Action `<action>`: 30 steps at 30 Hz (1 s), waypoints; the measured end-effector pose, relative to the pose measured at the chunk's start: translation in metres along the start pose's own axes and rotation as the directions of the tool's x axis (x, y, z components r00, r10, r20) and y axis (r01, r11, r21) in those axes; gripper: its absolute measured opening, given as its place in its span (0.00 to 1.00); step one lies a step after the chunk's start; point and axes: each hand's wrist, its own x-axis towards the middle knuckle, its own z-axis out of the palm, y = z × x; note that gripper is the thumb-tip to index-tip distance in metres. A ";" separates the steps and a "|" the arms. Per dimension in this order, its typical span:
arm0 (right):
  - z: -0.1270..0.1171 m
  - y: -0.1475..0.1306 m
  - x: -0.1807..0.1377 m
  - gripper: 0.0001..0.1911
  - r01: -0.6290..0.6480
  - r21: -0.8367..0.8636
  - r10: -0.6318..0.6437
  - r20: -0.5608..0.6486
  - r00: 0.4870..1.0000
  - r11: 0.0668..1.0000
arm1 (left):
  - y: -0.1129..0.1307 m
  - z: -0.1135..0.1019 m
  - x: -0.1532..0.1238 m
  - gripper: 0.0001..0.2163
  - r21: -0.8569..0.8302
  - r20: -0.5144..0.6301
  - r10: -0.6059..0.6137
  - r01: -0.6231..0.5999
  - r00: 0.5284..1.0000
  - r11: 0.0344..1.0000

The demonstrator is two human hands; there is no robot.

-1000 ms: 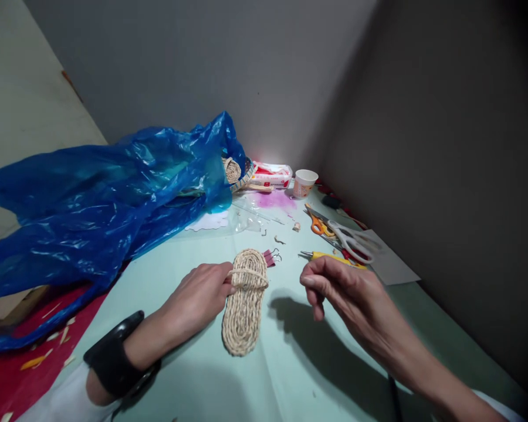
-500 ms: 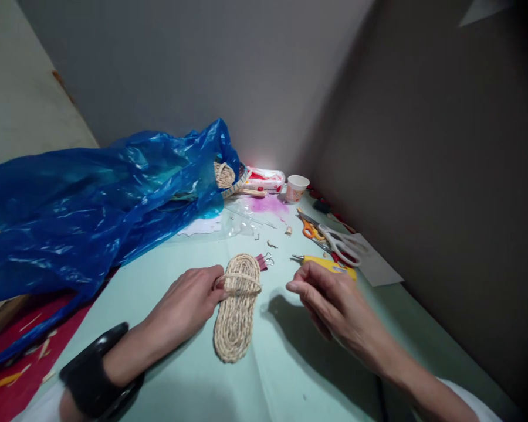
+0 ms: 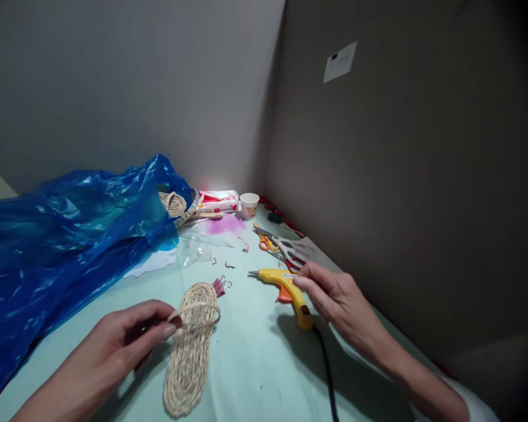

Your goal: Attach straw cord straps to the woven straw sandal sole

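Note:
On the table lies an oval sole of coiled, braided straw cord (image 3: 187, 369), with a cord strap (image 3: 198, 306) across its upper part. My left hand (image 3: 127, 346) pinches the strap's left end between thumb and fingers. A dark pink binder clip (image 3: 219, 287) sits at the sole's upper right edge. To the right lies a yellow glue gun (image 3: 275, 275) with an orange trigger, its nozzle pointing left. My right hand (image 3: 334, 293) is over the gun's rear end, thumb and fingers curled together; whether they grip anything is hidden.
A blue plastic bag (image 3: 70, 234) with woven pieces (image 3: 173, 203) at its mouth fills the left. Behind stand a paper cup (image 3: 249, 205) and a red-white packet (image 3: 217, 201). Several scissors (image 3: 286, 246) lie beside the right wall. The gun's black cable (image 3: 328, 363) runs toward me.
The view has turned right. My right hand has moved rightward across the glue gun, uncovering its handle and trigger. My left hand still pinches the strap end.

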 end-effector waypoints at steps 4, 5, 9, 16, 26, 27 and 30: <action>-0.021 0.016 0.018 0.24 -0.006 -0.056 -0.002 -0.144 0.990 0.998 | -0.001 -0.005 -0.004 0.15 0.057 0.034 0.046 -0.048 0.998 0.997; -0.024 0.019 0.022 0.25 -0.008 -0.073 -0.004 -0.160 0.987 0.997 | -0.001 -0.005 -0.005 0.14 0.051 0.024 0.071 -0.072 0.997 0.996; -0.035 0.035 0.039 0.19 -0.020 -0.184 -0.014 -0.179 0.984 0.983 | -0.007 -0.001 -0.013 0.15 -0.004 0.035 0.042 -0.042 0.998 0.999; -0.036 0.077 0.056 0.10 0.026 -0.394 -0.052 -0.057 0.997 0.919 | -0.004 0.002 -0.019 0.18 -0.111 0.007 -0.105 0.105 0.994 0.988; -0.003 0.092 0.088 0.12 0.052 -0.619 0.093 0.199 0.976 0.784 | 0.010 0.015 -0.028 0.16 -0.563 0.081 -0.142 0.163 0.986 0.810; 0.000 0.092 0.091 0.11 0.045 -0.637 0.112 0.203 0.973 0.769 | 0.008 0.015 -0.026 0.16 -0.563 0.081 -0.156 0.175 0.984 0.808; 0.006 0.094 0.095 0.09 0.052 -0.645 0.115 0.214 0.970 0.762 | 0.001 0.016 -0.023 0.16 -0.538 0.089 -0.228 0.239 0.970 0.809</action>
